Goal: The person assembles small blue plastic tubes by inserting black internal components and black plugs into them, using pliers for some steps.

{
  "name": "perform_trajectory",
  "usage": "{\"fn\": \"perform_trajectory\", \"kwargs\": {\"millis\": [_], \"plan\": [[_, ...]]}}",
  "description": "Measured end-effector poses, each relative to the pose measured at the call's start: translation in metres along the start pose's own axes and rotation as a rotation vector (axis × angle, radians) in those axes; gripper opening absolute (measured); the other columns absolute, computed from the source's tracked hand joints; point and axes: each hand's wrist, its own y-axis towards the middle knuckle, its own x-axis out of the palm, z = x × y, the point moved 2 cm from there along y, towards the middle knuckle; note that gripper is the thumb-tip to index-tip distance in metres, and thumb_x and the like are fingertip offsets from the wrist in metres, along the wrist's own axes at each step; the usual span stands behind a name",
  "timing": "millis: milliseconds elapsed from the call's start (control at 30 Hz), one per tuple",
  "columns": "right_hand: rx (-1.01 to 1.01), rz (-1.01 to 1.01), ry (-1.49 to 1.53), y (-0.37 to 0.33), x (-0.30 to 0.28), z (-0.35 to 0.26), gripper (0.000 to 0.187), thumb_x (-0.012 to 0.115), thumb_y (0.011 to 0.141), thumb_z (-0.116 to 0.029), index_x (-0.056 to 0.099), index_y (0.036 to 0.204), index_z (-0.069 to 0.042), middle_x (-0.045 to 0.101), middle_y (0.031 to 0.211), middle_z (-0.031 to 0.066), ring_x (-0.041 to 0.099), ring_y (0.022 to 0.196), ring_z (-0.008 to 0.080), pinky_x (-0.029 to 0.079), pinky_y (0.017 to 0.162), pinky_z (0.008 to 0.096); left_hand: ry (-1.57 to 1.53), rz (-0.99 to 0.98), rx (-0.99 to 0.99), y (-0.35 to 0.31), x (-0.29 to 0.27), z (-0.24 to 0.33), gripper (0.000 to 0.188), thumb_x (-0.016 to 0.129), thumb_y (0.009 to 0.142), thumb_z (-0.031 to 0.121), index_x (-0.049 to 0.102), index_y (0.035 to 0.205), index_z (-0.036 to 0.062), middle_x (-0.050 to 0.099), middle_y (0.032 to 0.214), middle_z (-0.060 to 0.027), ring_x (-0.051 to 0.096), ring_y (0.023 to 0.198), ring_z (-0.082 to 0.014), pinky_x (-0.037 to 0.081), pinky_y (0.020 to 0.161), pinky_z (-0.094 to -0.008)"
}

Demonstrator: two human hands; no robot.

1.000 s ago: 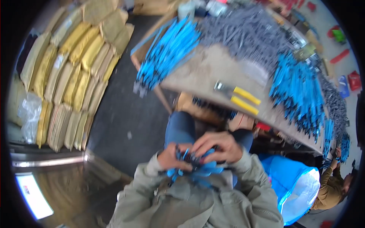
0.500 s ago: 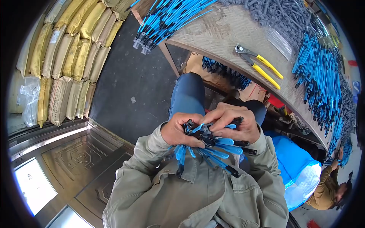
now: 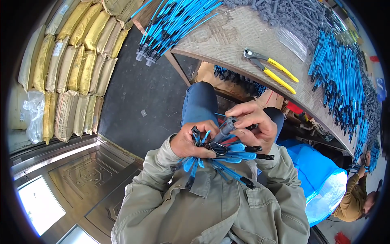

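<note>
My left hand (image 3: 187, 141) is closed around a bundle of blue plastic strips with black ends (image 3: 237, 157), held in front of my chest. The strips fan out toward me and to both sides. From the middle of the bundle a grey plastic fitting (image 3: 222, 133) sticks out, tilted to the upper right. The fingers and thumb of my right hand (image 3: 260, 125) pinch the fitting's ringed outer end. Thin dark wire or cord loops lie around its base, and a bit of red shows beside it. How the strips join the fitting is hidden.
Yellow-handled pliers (image 3: 275, 70) lie on the worktable (image 3: 211, 38). Blue strip assemblies (image 3: 178, 22) overhang its left corner; more strips (image 3: 339, 77) and grey fittings (image 3: 280, 14) cover its far side. A blue bag (image 3: 308, 171) stands at right, near another person (image 3: 351, 199). Stacked sacks (image 3: 67, 65) line the left.
My right hand has shifted up and its fingers now hold the grey fitting's end, which shows more plainly. My left hand keeps the bundle. The view has tilted slightly.
</note>
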Motion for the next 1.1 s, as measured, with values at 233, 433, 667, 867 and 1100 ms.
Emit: {"fn": "perform_trajectory", "kwargs": {"millis": [233, 433, 667, 867, 1100], "plan": [[0.043, 0.176, 0.262, -0.009, -0.001, -0.001, 0.018, 0.062, 0.078, 0.006, 0.055, 0.094, 0.0, 0.052, 0.11, 0.0227, 0.058, 0.084, 0.0182, 0.049, 0.072, 0.0271, -0.11, -0.032, -0.19, 0.002, 0.001, 0.006, 0.037, 0.077, 0.066, 0.006, 0.059, 0.098, 0.0003, 0.061, 0.091, -0.0038, 0.055, 0.081, -0.01, 0.043, 0.073, -0.0236], [0.029, 0.248, 0.24, -0.004, 0.0, -0.004, 0.016, 0.058, 0.085, -0.007, 0.046, 0.094, -0.003, 0.048, 0.109, 0.0272, 0.059, 0.068, 0.0143, 0.054, 0.064, 0.0273, -0.063, -0.118, -0.146, 0.004, -0.001, 0.006, 0.033, 0.076, 0.067, 0.005, 0.058, 0.094, -0.0021, 0.065, 0.096, -0.0197, 0.063, 0.081, -0.0186, 0.049, 0.061, -0.0233], [0.035, 0.199, 0.368, 0.0, -0.005, -0.003, 0.014, 0.054, 0.088, -0.012, 0.045, 0.095, -0.004, 0.048, 0.107, 0.0277, 0.058, 0.061, 0.0158, 0.053, 0.054, 0.0273, -0.033, -0.153, -0.19, 0.008, -0.002, 0.012, 0.029, 0.075, 0.068, 0.006, 0.063, 0.093, -0.0033, 0.065, 0.099, -0.0198, 0.064, 0.083, -0.0194, 0.049, 0.063, -0.0254], [0.01, 0.191, 0.353, 0.006, -0.012, -0.005, 0.013, 0.054, 0.088, -0.01, 0.045, 0.095, -0.005, 0.051, 0.103, 0.0279, 0.056, 0.061, 0.0164, 0.052, 0.052, 0.0274, -0.016, -0.204, -0.129, 0.014, -0.004, 0.011, 0.03, 0.075, 0.067, 0.007, 0.066, 0.094, -0.0037, 0.064, 0.1, -0.0201, 0.063, 0.084, -0.0205, 0.05, 0.064, -0.027], [0.018, 0.2, 0.304, 0.013, -0.014, -0.011, 0.013, 0.053, 0.087, -0.01, 0.045, 0.097, -0.006, 0.052, 0.104, 0.028, 0.057, 0.064, 0.0176, 0.052, 0.053, 0.0262, -0.01, -0.165, -0.021, 0.013, -0.008, 0.004, 0.024, 0.073, 0.067, 0.0, 0.067, 0.09, -0.0042, 0.063, 0.094, -0.01, 0.059, 0.083, -0.0142, 0.045, 0.07, -0.0243]]}}
